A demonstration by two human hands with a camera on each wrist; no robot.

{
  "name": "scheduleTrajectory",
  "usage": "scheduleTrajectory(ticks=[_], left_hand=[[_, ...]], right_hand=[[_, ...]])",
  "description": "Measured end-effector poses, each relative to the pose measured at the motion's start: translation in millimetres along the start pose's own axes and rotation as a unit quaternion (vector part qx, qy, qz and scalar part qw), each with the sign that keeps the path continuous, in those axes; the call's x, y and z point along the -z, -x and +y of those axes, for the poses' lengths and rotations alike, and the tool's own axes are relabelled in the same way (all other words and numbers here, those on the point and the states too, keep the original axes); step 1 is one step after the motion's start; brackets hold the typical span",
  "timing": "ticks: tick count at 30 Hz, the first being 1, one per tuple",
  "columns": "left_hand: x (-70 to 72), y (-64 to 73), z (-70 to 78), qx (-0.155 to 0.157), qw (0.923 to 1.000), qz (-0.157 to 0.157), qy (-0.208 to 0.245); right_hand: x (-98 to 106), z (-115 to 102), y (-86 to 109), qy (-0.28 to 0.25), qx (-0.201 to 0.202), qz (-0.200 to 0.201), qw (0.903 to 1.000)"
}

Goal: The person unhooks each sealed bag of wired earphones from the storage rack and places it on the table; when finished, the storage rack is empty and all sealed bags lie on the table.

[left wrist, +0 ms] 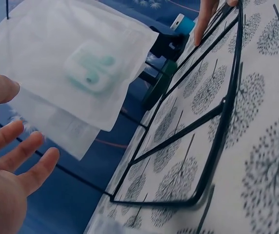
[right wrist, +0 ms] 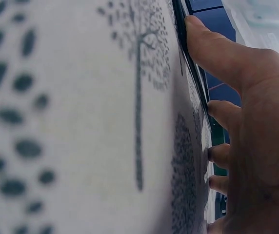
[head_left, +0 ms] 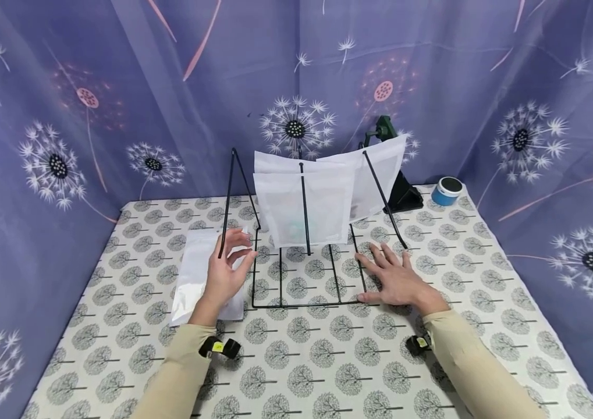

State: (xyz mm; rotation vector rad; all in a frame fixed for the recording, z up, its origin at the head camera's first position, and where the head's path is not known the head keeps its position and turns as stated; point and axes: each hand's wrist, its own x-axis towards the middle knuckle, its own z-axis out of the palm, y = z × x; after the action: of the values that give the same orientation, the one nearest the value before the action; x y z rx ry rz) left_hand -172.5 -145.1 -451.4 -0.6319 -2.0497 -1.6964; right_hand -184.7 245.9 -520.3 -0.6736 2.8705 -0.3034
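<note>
A black wire rack (head_left: 296, 305) stands on the table with slanted prongs. White translucent pouches (head_left: 280, 203) hang on its middle prong; the front one holds a pale case with green earbud shapes (left wrist: 93, 66) showing through. Another white pouch (head_left: 387, 166) hangs on the right prong. My left hand (head_left: 223, 270) is at the lower end of the bare left prong (head_left: 228, 195), fingers loosely bent, holding nothing. Below that hand lies a flat white pouch (head_left: 191, 273). My right hand (head_left: 396, 282) rests with spread fingers over the rack's front right corner, thumb touching the wire.
Behind the rack at right is a dark green and black stand (head_left: 403, 195), partly hidden by the right pouch. A blue and white round container (head_left: 446, 191) sits near the back right edge. Dandelion-print curtains (head_left: 196, 116) enclose the tree-print table (head_left: 301, 355).
</note>
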Motion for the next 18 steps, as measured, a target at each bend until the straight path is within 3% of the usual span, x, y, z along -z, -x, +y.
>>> scheduleTrajectory(ticks=[3,13,18], left_hand=[[-4.7,-2.1,-1.2,-0.011,0.9999,-0.007,-0.002],[-14.7,-9.7,-7.2,0.007,0.9988,-0.018,0.046],[-18.3,-13.3,-8.5,0.006,0.9990,-0.024,0.037]], right_hand=[[-1.3,-0.6,-0.3,0.001,0.002,0.004,1.0000],[-2.6,1.0,1.2,0.008,0.001,0.007,0.9999],[-2.5,1.1,1.3,0.006,0.004,0.013,0.9999]])
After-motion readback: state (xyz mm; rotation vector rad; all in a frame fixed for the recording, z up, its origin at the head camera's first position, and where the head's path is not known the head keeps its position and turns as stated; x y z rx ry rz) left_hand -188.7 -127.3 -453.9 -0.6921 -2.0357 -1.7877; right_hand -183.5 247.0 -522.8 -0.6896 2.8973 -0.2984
